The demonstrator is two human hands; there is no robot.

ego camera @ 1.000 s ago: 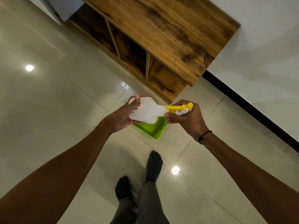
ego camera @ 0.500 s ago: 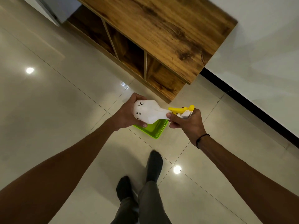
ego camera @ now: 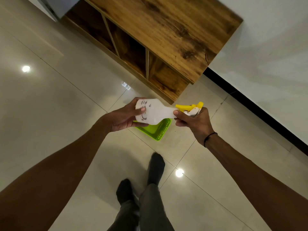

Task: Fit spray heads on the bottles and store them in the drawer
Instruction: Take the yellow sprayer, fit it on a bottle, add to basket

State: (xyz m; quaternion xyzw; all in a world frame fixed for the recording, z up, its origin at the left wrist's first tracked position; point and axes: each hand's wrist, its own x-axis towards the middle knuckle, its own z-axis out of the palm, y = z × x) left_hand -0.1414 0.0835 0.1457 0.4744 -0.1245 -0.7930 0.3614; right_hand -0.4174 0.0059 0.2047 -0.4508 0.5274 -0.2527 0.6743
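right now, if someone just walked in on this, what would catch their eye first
The white bottle with its yellow spray head, held sideways at mid-frame: the left hand grips the bottle's base, the right hand pinches the neck at the head. Just below it a bright green tray lies on the pale tile floor. Beyond stands a wooden cabinet with open compartments.

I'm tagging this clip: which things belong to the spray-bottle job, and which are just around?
In the job:
white bottle, left hand
yellow spray head, right hand
wooden cabinet

Just around:
green tray
black wristband
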